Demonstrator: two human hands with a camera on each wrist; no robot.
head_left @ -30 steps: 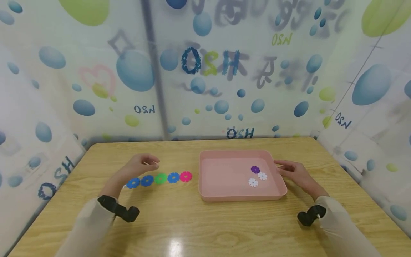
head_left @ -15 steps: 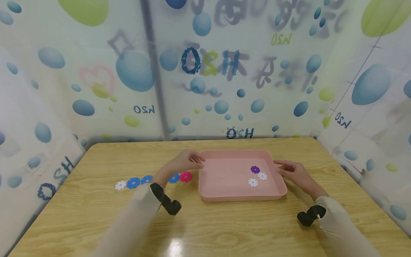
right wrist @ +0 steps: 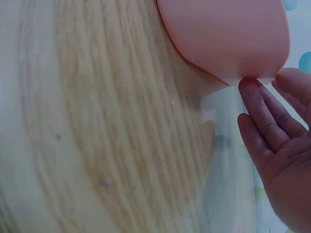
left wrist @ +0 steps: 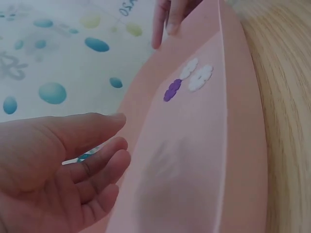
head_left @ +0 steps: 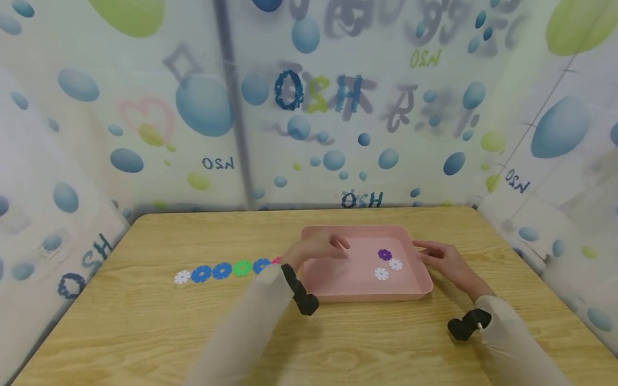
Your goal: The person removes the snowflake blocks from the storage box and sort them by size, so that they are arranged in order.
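My left hand [head_left: 321,246] hovers over the left part of the pink tray [head_left: 357,289], fingers loosely bent and holding nothing. In the left wrist view its thumb and fingertips stand apart above the tray floor. Inside the tray, to the right, lie a purple snowflake disc [head_left: 384,254] and two white snowflake discs [head_left: 395,264], flat and notched round the edge. My right hand [head_left: 446,265] rests at the tray's right end; in the right wrist view its extended fingers [right wrist: 262,104] touch the outer wall near the rim.
On the wooden table [head_left: 145,321], left of the tray, runs a row of discs: a white disc [head_left: 182,277], blue discs [head_left: 201,274], a green disc [head_left: 242,268] and a pink disc [head_left: 277,260] partly hidden by my left arm. A patterned curtain [head_left: 309,177] hangs behind the table.
My left hand has moved right, from above the disc row, past the tray's left rim, to over the tray. My right hand and the discs have stayed in place.
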